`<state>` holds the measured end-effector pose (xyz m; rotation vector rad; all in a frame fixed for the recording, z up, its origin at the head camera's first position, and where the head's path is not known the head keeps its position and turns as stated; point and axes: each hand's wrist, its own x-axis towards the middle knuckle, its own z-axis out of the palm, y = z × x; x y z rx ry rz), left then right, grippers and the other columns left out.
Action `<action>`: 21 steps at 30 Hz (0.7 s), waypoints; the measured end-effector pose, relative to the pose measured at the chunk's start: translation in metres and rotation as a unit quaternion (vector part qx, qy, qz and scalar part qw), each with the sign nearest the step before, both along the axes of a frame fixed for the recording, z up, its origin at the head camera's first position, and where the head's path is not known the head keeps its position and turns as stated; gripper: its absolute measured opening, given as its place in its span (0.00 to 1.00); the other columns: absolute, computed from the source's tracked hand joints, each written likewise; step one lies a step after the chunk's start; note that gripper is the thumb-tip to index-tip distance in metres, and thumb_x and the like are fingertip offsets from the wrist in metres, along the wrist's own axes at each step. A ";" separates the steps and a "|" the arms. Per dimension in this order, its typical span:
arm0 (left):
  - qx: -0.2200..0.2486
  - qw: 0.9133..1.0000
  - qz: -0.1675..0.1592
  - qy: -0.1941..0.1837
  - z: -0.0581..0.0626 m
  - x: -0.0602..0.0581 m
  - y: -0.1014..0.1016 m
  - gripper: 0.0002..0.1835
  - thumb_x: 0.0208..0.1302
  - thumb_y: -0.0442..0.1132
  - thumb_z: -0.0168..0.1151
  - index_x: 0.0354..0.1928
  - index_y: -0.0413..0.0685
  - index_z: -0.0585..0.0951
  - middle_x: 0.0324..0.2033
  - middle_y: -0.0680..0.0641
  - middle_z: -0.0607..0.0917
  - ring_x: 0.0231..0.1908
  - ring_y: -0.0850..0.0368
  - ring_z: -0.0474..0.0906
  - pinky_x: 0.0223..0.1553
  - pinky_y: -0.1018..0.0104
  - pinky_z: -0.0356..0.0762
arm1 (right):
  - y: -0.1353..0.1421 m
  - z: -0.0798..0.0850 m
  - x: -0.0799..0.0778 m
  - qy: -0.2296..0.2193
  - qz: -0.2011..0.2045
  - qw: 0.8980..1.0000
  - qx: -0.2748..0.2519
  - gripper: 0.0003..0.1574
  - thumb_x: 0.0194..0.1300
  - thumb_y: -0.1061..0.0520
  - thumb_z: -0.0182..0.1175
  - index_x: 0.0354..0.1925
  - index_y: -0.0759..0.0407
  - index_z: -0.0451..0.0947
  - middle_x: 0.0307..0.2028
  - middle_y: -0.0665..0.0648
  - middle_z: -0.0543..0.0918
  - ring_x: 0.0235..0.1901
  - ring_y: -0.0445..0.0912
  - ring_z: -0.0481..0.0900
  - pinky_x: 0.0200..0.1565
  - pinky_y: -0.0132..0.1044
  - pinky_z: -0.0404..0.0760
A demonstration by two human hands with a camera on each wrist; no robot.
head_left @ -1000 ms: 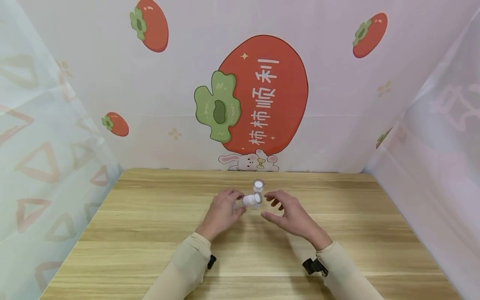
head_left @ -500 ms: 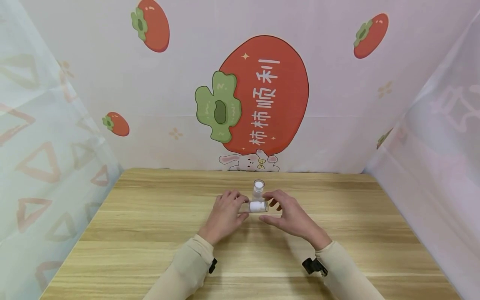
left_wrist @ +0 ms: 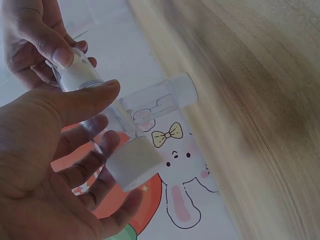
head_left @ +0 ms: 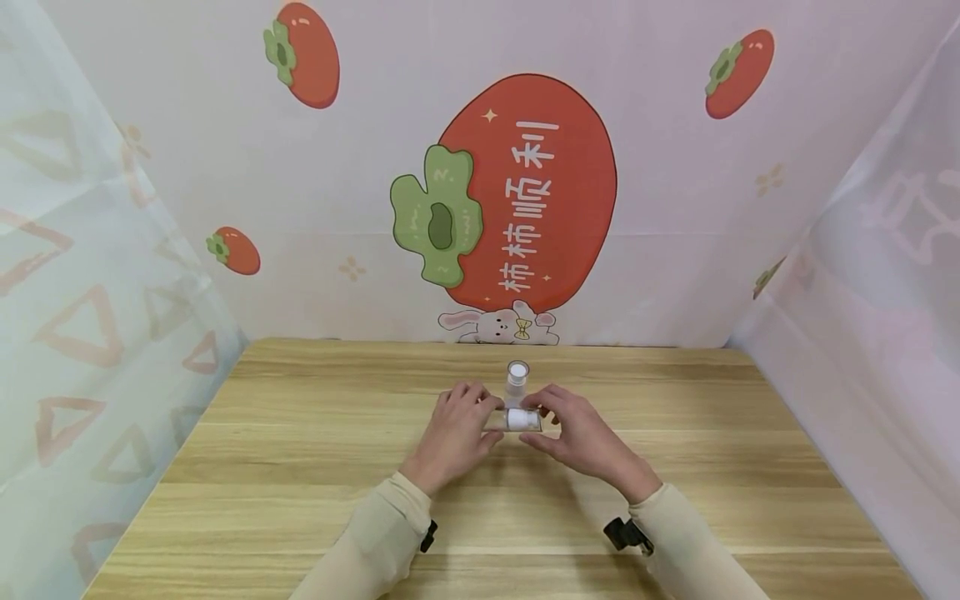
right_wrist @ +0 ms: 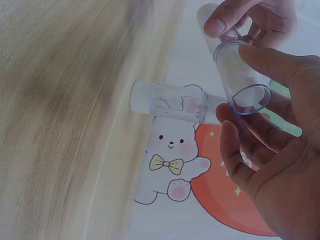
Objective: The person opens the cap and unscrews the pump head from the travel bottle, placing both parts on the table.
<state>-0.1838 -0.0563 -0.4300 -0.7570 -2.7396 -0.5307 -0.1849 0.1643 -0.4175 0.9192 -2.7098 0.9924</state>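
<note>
A small clear bottle (head_left: 521, 419) with a white base (left_wrist: 134, 164) lies sideways between both hands, above the table. My left hand (head_left: 453, 433) grips its body at the base end, thumb on one side and fingers on the other. The right hand (head_left: 573, 433) pinches the clear cap (right_wrist: 245, 80) at the other end, over a white inner top (left_wrist: 82, 72). A second clear bottle (head_left: 517, 382) of the same look stands upright just behind the held one, touched by neither hand as far as I see; its lower part is partly hidden in the head view.
The wooden table (head_left: 300, 467) stretches out around the hands. Behind its far edge rises a pale cloth backdrop (head_left: 360, 167) printed with persimmons and a rabbit; similar cloth hangs at both sides. Dark wrist mounts (head_left: 628, 533) sit on the sleeves.
My left hand has swung the held bottle from a tilted pose to level, pointing right, and drawn it slightly nearer. The right fingers have come round its capped end. The standing bottle stayed put.
</note>
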 end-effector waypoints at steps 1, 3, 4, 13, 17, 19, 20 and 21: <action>0.000 1.000 0.000 0.001 0.000 0.000 0.000 0.19 0.59 0.43 0.77 0.51 0.49 0.85 0.45 0.50 0.81 0.50 0.48 0.74 0.56 0.44 0.73 | 0.000 0.000 0.000 0.002 0.000 1.000 0.001 0.23 0.58 0.55 0.77 0.50 0.55 0.81 0.42 0.47 0.80 0.40 0.49 0.81 0.39 0.43 0.83; 0.002 1.000 -0.002 0.004 0.001 0.001 0.000 0.19 0.59 0.43 0.77 0.51 0.49 0.85 0.45 0.50 0.81 0.50 0.49 0.74 0.57 0.44 0.73 | 0.000 0.000 0.001 0.002 -0.002 1.000 0.002 0.22 0.58 0.56 0.76 0.50 0.55 0.81 0.42 0.47 0.80 0.40 0.49 0.81 0.39 0.44 0.84; 0.003 1.000 -0.003 0.006 0.001 0.001 0.000 0.19 0.59 0.43 0.77 0.51 0.49 0.85 0.45 0.50 0.81 0.50 0.49 0.74 0.57 0.44 0.73 | 0.000 0.001 0.001 0.001 -0.003 1.000 0.003 0.22 0.59 0.56 0.76 0.50 0.55 0.81 0.42 0.47 0.80 0.40 0.49 0.81 0.39 0.45 0.84; 0.010 1.000 -0.008 0.015 0.001 0.003 0.000 0.19 0.60 0.45 0.76 0.52 0.48 0.85 0.43 0.49 0.82 0.44 0.53 0.76 0.45 0.55 0.79 | 0.001 0.001 0.002 0.006 -0.002 1.000 0.000 0.20 0.60 0.57 0.75 0.49 0.56 0.82 0.41 0.47 0.80 0.40 0.50 0.82 0.39 0.46 0.84; 0.001 1.000 -0.012 0.028 0.000 0.003 0.001 0.20 0.59 0.46 0.76 0.52 0.49 0.86 0.41 0.50 0.83 0.42 0.54 0.78 0.40 0.58 0.80 | 0.002 0.000 0.002 0.017 -0.007 1.000 0.005 0.19 0.59 0.57 0.76 0.48 0.57 0.83 0.40 0.47 0.81 0.39 0.48 0.81 0.38 0.43 0.83; -0.006 0.999 -0.013 0.040 0.000 0.003 0.001 0.20 0.60 0.46 0.76 0.52 0.48 0.86 0.41 0.50 0.83 0.41 0.54 0.78 0.38 0.59 0.81 | 0.002 0.000 0.002 0.024 -0.012 1.000 0.006 0.19 0.58 0.57 0.76 0.47 0.57 0.83 0.39 0.47 0.80 0.38 0.45 0.80 0.37 0.42 0.83; -0.010 0.999 -0.013 0.048 0.000 0.003 0.002 0.20 0.60 0.46 0.76 0.52 0.48 0.86 0.41 0.50 0.83 0.40 0.54 0.78 0.37 0.59 0.81 | 0.002 0.000 0.002 0.028 -0.014 1.000 0.006 0.19 0.58 0.57 0.76 0.47 0.57 0.83 0.39 0.47 0.80 0.38 0.44 0.80 0.37 0.42 0.83; -0.014 0.998 -0.013 0.055 -0.001 0.002 0.002 0.20 0.60 0.46 0.76 0.52 0.48 0.86 0.40 0.50 0.83 0.40 0.55 0.78 0.36 0.60 0.81 | 0.001 0.001 0.002 0.030 -0.017 0.999 0.005 0.19 0.57 0.57 0.77 0.47 0.57 0.83 0.39 0.47 0.80 0.38 0.43 0.80 0.37 0.42 0.84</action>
